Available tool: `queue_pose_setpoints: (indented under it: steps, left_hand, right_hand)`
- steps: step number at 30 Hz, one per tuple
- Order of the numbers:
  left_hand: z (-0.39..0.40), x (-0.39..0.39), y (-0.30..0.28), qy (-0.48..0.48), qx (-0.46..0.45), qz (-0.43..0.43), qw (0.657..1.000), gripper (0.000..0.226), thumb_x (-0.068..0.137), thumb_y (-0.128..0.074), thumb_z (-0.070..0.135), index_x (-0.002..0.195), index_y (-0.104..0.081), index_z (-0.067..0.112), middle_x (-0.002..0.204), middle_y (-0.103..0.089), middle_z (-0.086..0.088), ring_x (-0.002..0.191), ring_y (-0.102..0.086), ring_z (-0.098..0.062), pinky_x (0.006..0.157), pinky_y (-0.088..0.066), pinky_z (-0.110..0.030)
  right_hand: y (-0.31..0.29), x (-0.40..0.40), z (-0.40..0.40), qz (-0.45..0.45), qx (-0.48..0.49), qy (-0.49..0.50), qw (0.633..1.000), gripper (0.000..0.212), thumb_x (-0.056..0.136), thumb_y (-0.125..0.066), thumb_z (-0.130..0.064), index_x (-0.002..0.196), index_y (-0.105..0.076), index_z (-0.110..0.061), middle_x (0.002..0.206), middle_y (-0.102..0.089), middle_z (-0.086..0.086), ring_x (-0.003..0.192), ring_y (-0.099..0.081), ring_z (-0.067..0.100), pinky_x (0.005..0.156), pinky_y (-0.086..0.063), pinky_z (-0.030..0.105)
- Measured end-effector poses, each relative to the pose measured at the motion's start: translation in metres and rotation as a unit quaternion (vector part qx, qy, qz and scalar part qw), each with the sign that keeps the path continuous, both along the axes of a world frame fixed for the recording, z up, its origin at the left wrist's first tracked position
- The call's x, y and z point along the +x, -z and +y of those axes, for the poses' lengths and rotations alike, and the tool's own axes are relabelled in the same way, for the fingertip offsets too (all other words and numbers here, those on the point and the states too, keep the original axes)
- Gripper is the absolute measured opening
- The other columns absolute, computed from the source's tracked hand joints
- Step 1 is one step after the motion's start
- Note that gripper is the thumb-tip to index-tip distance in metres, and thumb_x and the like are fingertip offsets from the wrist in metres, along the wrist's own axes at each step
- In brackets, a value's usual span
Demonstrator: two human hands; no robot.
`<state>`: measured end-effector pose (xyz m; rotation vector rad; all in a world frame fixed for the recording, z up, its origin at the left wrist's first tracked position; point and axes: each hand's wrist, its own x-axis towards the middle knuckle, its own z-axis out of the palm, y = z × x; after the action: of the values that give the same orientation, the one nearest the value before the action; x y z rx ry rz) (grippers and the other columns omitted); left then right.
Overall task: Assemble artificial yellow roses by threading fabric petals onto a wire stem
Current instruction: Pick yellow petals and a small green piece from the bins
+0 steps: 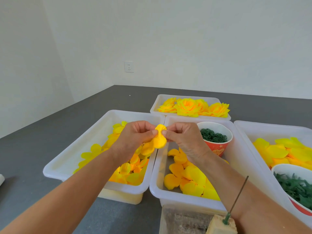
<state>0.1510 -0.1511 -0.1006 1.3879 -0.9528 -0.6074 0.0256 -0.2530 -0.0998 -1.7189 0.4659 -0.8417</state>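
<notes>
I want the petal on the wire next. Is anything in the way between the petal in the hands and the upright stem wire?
Nothing visible blocks it. The petal is pinched between left hand and right hand; only the right forearm lies toward the stem wire.

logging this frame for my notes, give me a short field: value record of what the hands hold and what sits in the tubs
left hand: pinches yellow fabric petal piece
right hand: pinches same piece
left white plastic tub: loose yellow petals
middle white plastic tub: orange-yellow petals, red paper cup of green rings
far white plastic tub: finished yellow fabric roses
thin wire stem: upright in block, bare
</notes>
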Motion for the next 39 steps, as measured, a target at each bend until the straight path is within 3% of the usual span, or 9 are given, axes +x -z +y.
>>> queue_pose_setpoints:
  steps: [4,11,17,19,21,24,29,35,39]
  left_hand:
    - [-0.003,-0.005,0.001,-0.064,-0.014,-0.107,0.992,0.003,0.083,-0.064,-0.001,0.081,-0.066,-0.002,0.086,-0.069,-0.023,0.075,-0.059,-0.02,0.073,-0.052,-0.037]
    - [-0.01,-0.006,-0.004,-0.085,0.022,-0.128,0.988,0.011,0.087,-0.061,0.004,0.082,-0.069,0.009,0.076,-0.067,-0.011,0.07,-0.056,-0.015,0.069,-0.05,-0.028]
    - [-0.017,-0.003,-0.01,0.043,0.047,0.139,0.988,0.023,0.088,-0.053,0.001,0.072,-0.069,0.008,0.07,-0.063,-0.009,0.07,-0.055,-0.022,0.073,-0.047,-0.03]
    - [-0.015,-0.002,-0.006,0.041,0.034,0.136,0.989,0.02,0.087,-0.057,0.003,0.073,-0.069,0.009,0.073,-0.061,-0.013,0.073,-0.052,-0.027,0.073,-0.046,-0.033]
    - [-0.014,-0.004,-0.001,-0.038,0.013,0.011,0.999,0.009,0.082,-0.067,0.009,0.074,-0.068,0.014,0.071,-0.062,-0.008,0.068,-0.052,-0.026,0.061,-0.047,-0.029]
    - [-0.015,-0.011,0.001,-0.131,-0.03,-0.167,0.977,0.011,0.075,-0.076,0.019,0.071,-0.067,0.014,0.079,-0.064,-0.01,0.073,-0.059,-0.03,0.071,-0.052,-0.042]
    - [-0.008,-0.023,-0.006,-0.096,-0.035,-0.13,0.986,0.036,0.073,-0.069,0.035,0.082,-0.074,0.001,0.094,-0.067,-0.012,0.091,-0.062,-0.03,0.085,-0.051,-0.047]
    - [-0.004,-0.019,-0.008,-0.058,-0.076,-0.042,0.995,0.02,0.088,-0.058,0.01,0.089,-0.07,-0.006,0.111,-0.064,-0.01,0.102,-0.061,-0.017,0.081,-0.047,-0.013]
    - [-0.005,-0.018,-0.011,-0.092,-0.102,-0.081,0.987,0.016,0.088,-0.054,0.0,0.085,-0.069,-0.007,0.112,-0.063,-0.005,0.1,-0.059,-0.012,0.084,-0.045,-0.018]
  right_hand:
    - [0.002,-0.003,-0.004,0.002,-0.097,0.041,0.994,0.021,0.075,-0.074,-0.004,0.063,-0.064,-0.019,0.061,-0.062,-0.008,0.055,-0.053,-0.004,0.058,-0.045,0.016]
    - [0.001,0.0,-0.005,0.038,-0.13,0.017,0.991,0.01,0.085,-0.065,-0.006,0.081,-0.072,-0.001,0.071,-0.067,0.007,0.064,-0.058,0.009,0.072,-0.051,0.034]
    - [-0.002,-0.003,-0.003,-0.034,0.045,-0.052,0.997,0.011,0.083,-0.064,-0.003,0.075,-0.071,-0.009,0.066,-0.069,0.006,0.06,-0.062,0.011,0.065,-0.054,0.024]
    - [-0.002,-0.002,-0.003,-0.04,0.097,-0.067,0.992,0.011,0.084,-0.062,-0.004,0.076,-0.07,-0.005,0.063,-0.067,0.005,0.057,-0.061,0.01,0.064,-0.053,0.024]
    - [-0.001,-0.001,-0.006,-0.015,0.025,0.016,0.999,0.012,0.083,-0.065,-0.005,0.073,-0.069,-0.001,0.063,-0.065,0.009,0.058,-0.059,0.013,0.066,-0.052,0.03]
    - [0.002,-0.001,-0.007,0.021,-0.192,0.151,0.969,0.013,0.08,-0.069,-0.01,0.068,-0.069,-0.005,0.063,-0.063,0.002,0.06,-0.056,0.014,0.065,-0.049,0.03]
    - [0.004,-0.002,0.0,-0.047,-0.352,0.121,0.927,0.01,0.079,-0.065,-0.012,0.074,-0.071,-0.006,0.069,-0.062,0.009,0.064,-0.055,0.02,0.059,-0.046,0.034]
    - [0.0,0.0,0.002,-0.078,-0.242,0.026,0.967,0.02,0.078,-0.071,0.001,0.097,-0.073,-0.005,0.09,-0.062,0.009,0.079,-0.059,0.011,0.069,-0.05,0.016]
    - [-0.004,0.002,0.002,-0.107,-0.156,0.019,0.982,0.019,0.077,-0.07,0.003,0.09,-0.071,-0.01,0.095,-0.062,0.008,0.087,-0.062,0.016,0.076,-0.054,0.024]
